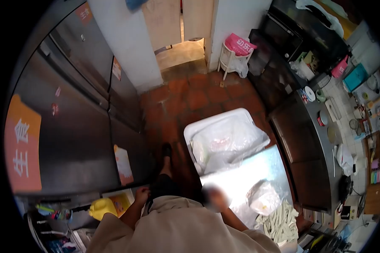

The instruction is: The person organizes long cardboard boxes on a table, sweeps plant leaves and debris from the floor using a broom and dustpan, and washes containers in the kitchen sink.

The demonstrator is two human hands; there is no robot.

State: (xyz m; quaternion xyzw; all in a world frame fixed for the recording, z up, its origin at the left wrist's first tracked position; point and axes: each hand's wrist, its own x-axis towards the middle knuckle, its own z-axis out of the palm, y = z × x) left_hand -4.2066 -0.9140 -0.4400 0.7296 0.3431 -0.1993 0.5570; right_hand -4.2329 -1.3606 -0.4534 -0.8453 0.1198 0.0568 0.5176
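Beside the dark trousers, my left hand (142,195) hangs near a yellow jug (102,208), its fingers curled together with nothing visible in them. My right hand (215,197) is blurred over the left side of a brightly lit white surface (249,168), so its fingers and anything in them cannot be made out. A clear plastic bag (264,198) lies on that surface to the right of this hand, with a crumpled pale cloth (279,221) next to it. Farther forward, a white tub (190,131) holds a large translucent plastic bag (226,141).
Dark refrigerator doors (71,126) stand on the left. Ahead are tiled floor (177,105), swing doors (161,21) and a white stand (223,61) bearing a pink bag (240,44). A cluttered counter (318,126) over dark cabinets (297,147) runs along the right.
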